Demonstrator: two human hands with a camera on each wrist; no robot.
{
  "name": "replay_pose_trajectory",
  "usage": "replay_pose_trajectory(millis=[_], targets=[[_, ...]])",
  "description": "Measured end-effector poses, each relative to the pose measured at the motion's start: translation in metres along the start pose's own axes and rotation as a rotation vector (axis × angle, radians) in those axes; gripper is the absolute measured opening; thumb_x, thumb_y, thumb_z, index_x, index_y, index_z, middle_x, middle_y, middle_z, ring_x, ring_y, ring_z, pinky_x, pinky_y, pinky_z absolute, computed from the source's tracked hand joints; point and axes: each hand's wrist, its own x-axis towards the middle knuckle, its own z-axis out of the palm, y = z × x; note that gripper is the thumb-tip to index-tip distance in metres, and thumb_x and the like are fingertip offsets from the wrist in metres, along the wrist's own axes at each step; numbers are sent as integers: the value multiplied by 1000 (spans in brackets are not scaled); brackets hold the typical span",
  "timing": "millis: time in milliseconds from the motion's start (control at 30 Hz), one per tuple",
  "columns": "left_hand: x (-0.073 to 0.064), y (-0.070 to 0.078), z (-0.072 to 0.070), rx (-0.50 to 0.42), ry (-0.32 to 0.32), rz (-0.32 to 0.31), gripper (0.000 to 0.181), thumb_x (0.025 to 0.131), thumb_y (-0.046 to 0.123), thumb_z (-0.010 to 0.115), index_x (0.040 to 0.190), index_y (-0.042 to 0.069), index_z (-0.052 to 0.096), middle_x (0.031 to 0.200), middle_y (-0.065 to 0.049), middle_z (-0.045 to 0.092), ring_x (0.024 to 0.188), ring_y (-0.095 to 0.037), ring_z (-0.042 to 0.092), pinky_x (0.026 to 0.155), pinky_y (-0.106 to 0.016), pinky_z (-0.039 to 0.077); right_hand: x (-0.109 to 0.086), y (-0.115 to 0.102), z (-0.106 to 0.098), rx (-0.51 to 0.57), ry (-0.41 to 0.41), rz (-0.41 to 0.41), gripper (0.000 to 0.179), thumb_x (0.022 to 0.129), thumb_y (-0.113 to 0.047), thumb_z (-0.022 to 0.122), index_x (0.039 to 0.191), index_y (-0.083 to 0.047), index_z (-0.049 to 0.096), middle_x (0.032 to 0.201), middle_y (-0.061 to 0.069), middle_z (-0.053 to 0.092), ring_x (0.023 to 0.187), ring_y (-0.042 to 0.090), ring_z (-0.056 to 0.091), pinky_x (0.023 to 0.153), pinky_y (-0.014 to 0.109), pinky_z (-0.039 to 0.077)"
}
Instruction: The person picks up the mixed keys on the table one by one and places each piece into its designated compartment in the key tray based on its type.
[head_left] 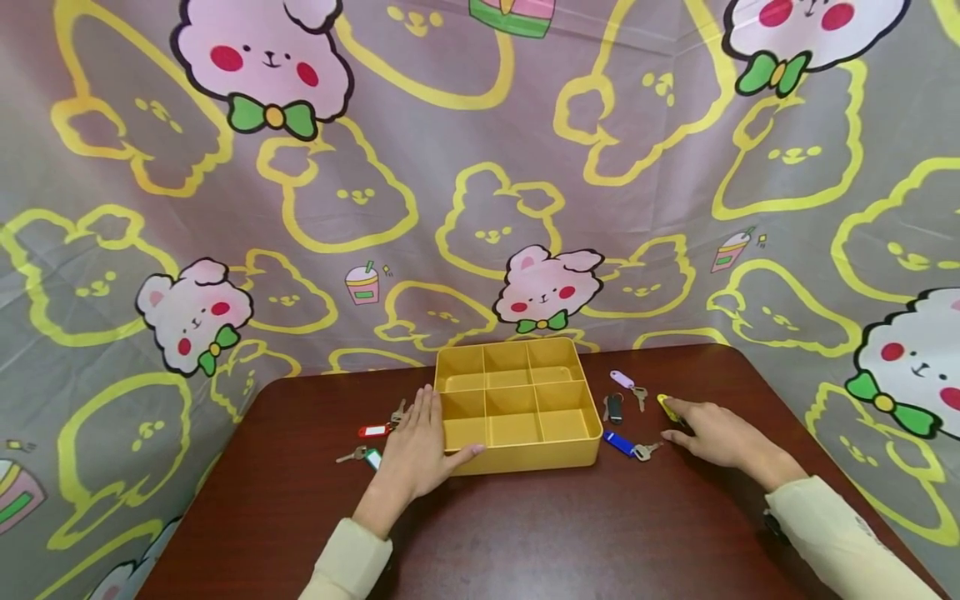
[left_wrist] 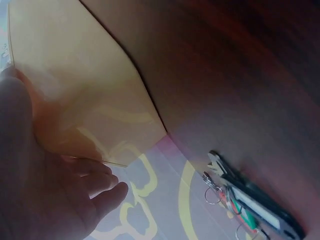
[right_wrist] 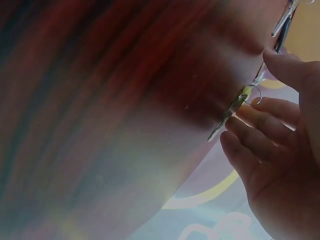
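Observation:
A yellow box (head_left: 525,457) divided into compartments stands on the dark wooden table. My left hand (head_left: 420,446) lies along its left side with straight fingers; the thumb extends over the front edge. At the right, my right hand (head_left: 712,429) reaches over a key with a yellow tag (head_left: 664,402), partly hidden under the fingers. In the right wrist view, that key (right_wrist: 227,115) with its ring is beside the fingertips, and the thumb stands apart from the fingers. Nearest to this hand on its left is a key with a blue tag (head_left: 619,444).
Between box and right hand lie keys with a black tag (head_left: 616,408) and a lilac tag (head_left: 621,379). Left of the box, near my left hand, are keys with a red tag (head_left: 373,431) and a green tag (head_left: 372,458). A patterned curtain (head_left: 450,208) hangs behind the table.

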Motion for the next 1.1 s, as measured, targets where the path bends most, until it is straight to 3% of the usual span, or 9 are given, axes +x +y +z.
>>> replay_pose_trajectory(millis=[300, 400, 500, 700, 900, 1100], targets=[[-1, -1, 1, -144, -37, -27, 127, 87, 92, 42, 165, -6, 19, 174, -25, 15, 163, -35, 23, 126, -49, 39, 1, -1, 1, -17, 18, -14, 52, 97, -20, 75, 139, 8, 63, 131, 27, 72, 107, 38, 76, 89, 55, 62], [-2, -2, 1, -213, -46, -37, 127, 87, 90, 48, 166, -5, 16, 175, -24, 13, 163, -36, 23, 123, -51, 42, 2, -1, 1, -23, 26, -27, 48, 96, -16, 75, 137, 8, 64, 127, 26, 74, 90, 23, 75, 76, 44, 62], [-3, -3, 1, -251, -55, -43, 127, 87, 90, 50, 166, -3, 14, 176, -22, 10, 163, -35, 21, 123, -52, 41, 3, -1, 1, -8, 29, -37, 46, 95, -11, 75, 136, 8, 65, 120, 24, 76, 74, 9, 62, 64, 29, 52], [-2, -4, 2, -210, -52, -30, 130, 85, 94, 41, 166, -3, 14, 177, -20, 8, 165, -34, 17, 130, -50, 31, 3, 0, -1, 19, 30, -43, 39, 94, -3, 75, 130, 9, 68, 98, 13, 79, 65, 6, 50, 56, 22, 39], [-1, -4, 1, -185, -66, -23, 129, 85, 96, 38, 167, -2, 13, 177, -20, 7, 165, -32, 15, 132, -50, 28, 1, -2, -2, 34, -23, 9, 39, 94, 0, 72, 132, 9, 67, 102, 19, 78, 63, 8, 50, 52, 21, 39], [-2, -4, 0, -174, -64, -22, 129, 86, 95, 38, 166, -3, 15, 176, -21, 10, 166, -33, 15, 133, -51, 26, 3, -3, -5, 21, -3, -4, 34, 93, 5, 72, 127, 8, 71, 105, 22, 78, 67, 12, 53, 56, 23, 41]])
